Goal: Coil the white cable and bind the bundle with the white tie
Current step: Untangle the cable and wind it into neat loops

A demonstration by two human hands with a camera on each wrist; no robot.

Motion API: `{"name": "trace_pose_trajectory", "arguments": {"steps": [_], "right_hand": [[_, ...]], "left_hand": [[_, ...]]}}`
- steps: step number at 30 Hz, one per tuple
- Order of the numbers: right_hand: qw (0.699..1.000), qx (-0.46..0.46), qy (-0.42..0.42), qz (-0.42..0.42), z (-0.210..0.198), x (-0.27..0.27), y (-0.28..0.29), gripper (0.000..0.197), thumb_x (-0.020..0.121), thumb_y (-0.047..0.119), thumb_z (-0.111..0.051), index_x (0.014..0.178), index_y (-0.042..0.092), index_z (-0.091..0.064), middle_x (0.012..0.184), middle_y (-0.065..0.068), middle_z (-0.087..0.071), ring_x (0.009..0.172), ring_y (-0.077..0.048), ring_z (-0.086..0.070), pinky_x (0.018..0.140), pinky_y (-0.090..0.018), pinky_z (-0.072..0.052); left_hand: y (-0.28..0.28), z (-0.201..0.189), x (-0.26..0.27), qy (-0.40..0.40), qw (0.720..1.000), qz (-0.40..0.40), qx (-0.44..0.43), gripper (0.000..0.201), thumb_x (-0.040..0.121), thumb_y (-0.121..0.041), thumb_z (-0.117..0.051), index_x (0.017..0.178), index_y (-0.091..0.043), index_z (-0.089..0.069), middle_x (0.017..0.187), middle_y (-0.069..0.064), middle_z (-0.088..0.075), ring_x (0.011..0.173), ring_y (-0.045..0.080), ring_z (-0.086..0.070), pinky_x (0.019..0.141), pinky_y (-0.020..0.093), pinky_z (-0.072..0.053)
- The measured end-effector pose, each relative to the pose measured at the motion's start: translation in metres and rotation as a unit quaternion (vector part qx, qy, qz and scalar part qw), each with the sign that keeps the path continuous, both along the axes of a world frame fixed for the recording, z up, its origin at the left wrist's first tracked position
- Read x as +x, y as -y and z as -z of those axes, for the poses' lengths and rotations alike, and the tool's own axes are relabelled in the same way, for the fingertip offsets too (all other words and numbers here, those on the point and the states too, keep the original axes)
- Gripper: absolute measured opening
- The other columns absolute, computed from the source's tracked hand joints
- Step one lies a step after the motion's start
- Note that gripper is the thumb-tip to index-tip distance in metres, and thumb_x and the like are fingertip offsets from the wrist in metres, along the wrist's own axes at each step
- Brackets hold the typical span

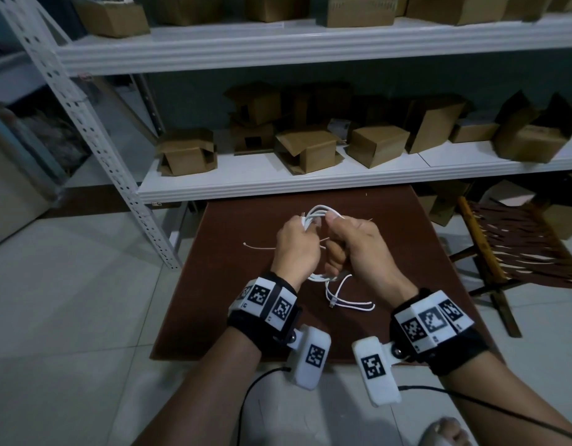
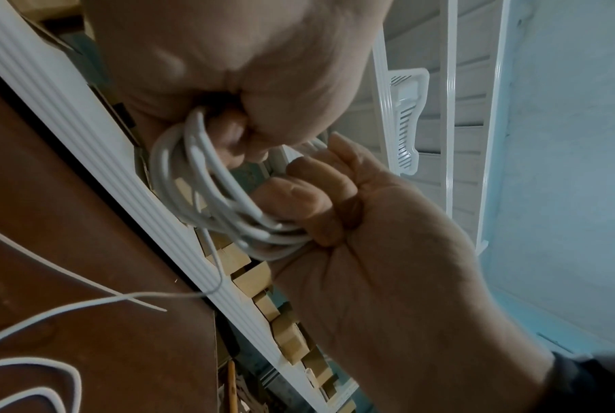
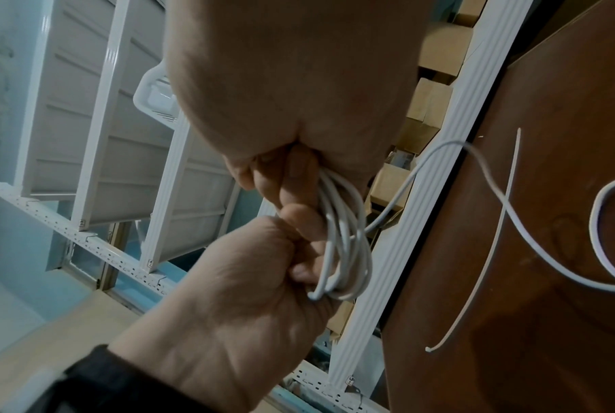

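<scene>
Hands: left hand [image 1: 296, 241] and right hand [image 1: 352, 241] both grip white cable [image 1: 320, 211] coil, keeping loops gathered; white tie [image 1: 259, 248] waits on bench [image 1: 407, 252], nine o'clock.

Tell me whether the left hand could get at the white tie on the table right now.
Probably not yet. The left hand has its grip on the coiled white cable, shared with the right hand. The white tie lies unobstructed on the brown table just beside it, reachable once freed.
</scene>
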State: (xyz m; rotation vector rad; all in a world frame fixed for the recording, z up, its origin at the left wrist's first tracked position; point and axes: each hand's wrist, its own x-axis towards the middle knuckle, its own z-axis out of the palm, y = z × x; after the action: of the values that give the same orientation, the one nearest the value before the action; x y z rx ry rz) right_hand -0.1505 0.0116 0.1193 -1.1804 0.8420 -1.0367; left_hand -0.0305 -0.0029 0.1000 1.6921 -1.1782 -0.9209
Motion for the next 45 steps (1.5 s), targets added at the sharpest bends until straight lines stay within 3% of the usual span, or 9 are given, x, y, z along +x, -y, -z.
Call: {"name": "trace_pose_trajectory", "arguments": {"steps": [8,12,15,18,22,26,29,42,45], "right_hand": [[0.999,-0.016,-0.033,0.008,0.000,-0.001,-0.002,0.061,0.113,0.025,-0.047,0.053,0.025,-0.061,0.048,-0.007,-0.035,0.042,-0.019,-0.037,0.050,-0.031,-0.036],[0.999,-0.020,-0.047,0.015,0.007,-0.001,0.002,0.043,0.112,0.026,-0.051,0.075,0.007,-0.064,0.048,-0.007,-0.037,0.040,-0.020,-0.036,0.053,-0.034,-0.036],[0.998,-0.027,-0.057,0.026,0.010,-0.002,0.003,0.051,0.111,0.028,-0.052,0.062,0.021,-0.063,0.049,-0.006,-0.038,0.041,-0.020,-0.036,0.054,-0.035,-0.038],[0.998,-0.033,-0.048,0.028,0.006,-0.004,0.004,0.055,0.112,0.029,-0.051,0.057,0.024,-0.057,0.049,-0.003,-0.037,0.041,-0.019,-0.037,0.052,-0.032,-0.040],[0.998,-0.048,-0.037,0.035,0.000,-0.006,0.004,0.062,0.112,0.025,-0.049,0.050,0.023,-0.054,0.044,0.000,-0.038,0.040,-0.018,-0.039,0.049,-0.030,-0.037],[0.997,-0.039,-0.041,0.044,-0.001,-0.006,0.004,0.063,0.112,0.024,-0.050,0.048,0.025,-0.055,0.044,0.003,-0.040,0.040,-0.016,-0.039,0.049,-0.030,-0.037],[0.998,-0.021,-0.015,0.054,0.001,-0.008,0.008,0.058,0.111,0.028,-0.053,0.053,0.025,-0.047,0.048,0.000,-0.036,0.042,-0.018,-0.035,0.052,-0.032,-0.038],[0.993,0.049,0.074,0.077,-0.008,-0.018,0.016,0.048,0.109,0.033,-0.053,0.066,0.021,-0.037,0.051,0.001,-0.020,0.045,-0.015,-0.019,0.047,-0.027,-0.031],[0.993,0.048,0.072,0.079,-0.008,-0.018,0.015,0.049,0.110,0.033,-0.052,0.066,0.020,-0.036,0.049,0.002,-0.022,0.042,-0.015,-0.021,0.045,-0.026,-0.032]], "left_hand": [[-0.008,-0.005,0.006,0.118,0.993,0.009,-0.006,0.028,0.109,-0.036,-0.044,0.115,-0.013,-0.059,0.119,0.018,-0.069,0.111,0.042,-0.065,0.092,0.046,-0.053],[-0.008,-0.006,0.009,0.213,0.976,0.007,0.046,0.032,0.108,-0.039,-0.040,0.122,-0.022,-0.064,0.130,0.014,-0.059,0.124,0.038,-0.054,0.098,0.044,-0.044],[-0.008,-0.008,0.007,0.206,0.977,-0.017,0.047,0.030,0.105,-0.035,-0.045,0.118,-0.022,-0.069,0.136,0.012,-0.038,0.132,0.036,-0.036,0.114,0.048,-0.035],[-0.003,-0.008,0.005,0.092,0.996,-0.011,-0.012,0.022,0.103,-0.030,-0.056,0.087,-0.019,-0.066,0.126,0.014,-0.054,0.121,0.030,-0.053,0.106,0.045,-0.044],[0.000,-0.008,0.005,-0.170,0.985,0.023,-0.014,0.027,0.097,-0.011,-0.053,0.083,0.011,-0.060,0.072,0.037,-0.060,0.060,0.031,-0.063,0.060,0.041,-0.052],[-0.003,-0.012,0.004,-0.286,0.958,0.020,0.017,0.033,0.104,-0.001,-0.044,0.074,-0.013,-0.047,0.050,0.001,-0.039,0.039,0.014,-0.037,0.045,0.024,-0.031],[-0.003,-0.016,0.005,-0.299,0.953,0.036,0.032,0.038,0.106,-0.006,-0.045,0.071,-0.021,-0.038,0.047,-0.006,-0.031,0.035,0.005,-0.022,0.040,0.018,-0.014],[-0.013,-0.021,0.012,-0.453,0.862,0.218,-0.062,0.057,0.105,-0.059,-0.028,0.087,-0.012,-0.053,0.067,-0.002,-0.027,0.048,0.005,-0.021,0.052,0.028,-0.010],[-0.014,-0.019,0.011,-0.472,0.852,0.215,-0.068,0.049,0.108,-0.047,-0.026,0.090,-0.010,-0.052,0.067,-0.003,-0.030,0.048,0.004,-0.024,0.052,0.026,-0.012]]}}
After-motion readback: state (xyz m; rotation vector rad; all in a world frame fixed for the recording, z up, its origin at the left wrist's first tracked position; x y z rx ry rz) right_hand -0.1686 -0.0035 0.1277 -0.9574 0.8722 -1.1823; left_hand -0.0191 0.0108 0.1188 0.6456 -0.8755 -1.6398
